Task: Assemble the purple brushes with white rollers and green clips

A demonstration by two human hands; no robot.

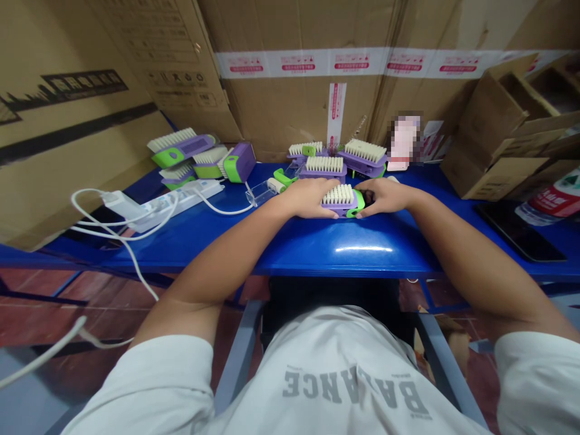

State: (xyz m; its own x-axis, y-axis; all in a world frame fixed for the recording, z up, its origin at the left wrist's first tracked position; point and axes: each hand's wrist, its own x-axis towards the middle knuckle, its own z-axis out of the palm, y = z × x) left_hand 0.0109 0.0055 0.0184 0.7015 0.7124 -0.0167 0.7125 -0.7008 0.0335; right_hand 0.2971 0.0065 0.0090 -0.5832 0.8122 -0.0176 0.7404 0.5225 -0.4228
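A purple scrub brush (339, 196) with pale bristles facing up and a green end lies on the table between my hands. My left hand (312, 197) is closed around its left part, with the fingers across the bristle side. At the green end, my right hand (385, 194) grips the brush with thumb and fingers. Something dark shows under the right fingers; I cannot make out what it is. Just behind stand more scrub brushes (324, 166), bristles up. A clear plastic part (263, 193) lies left of my left hand.
More brushes (183, 148) are piled at the back left beside a white power strip (176, 204) with looping cables. Cardboard boxes (290, 109) wall the back of the blue table (299, 248). A bottle (553, 199) and a black phone (519, 229) are at the right.
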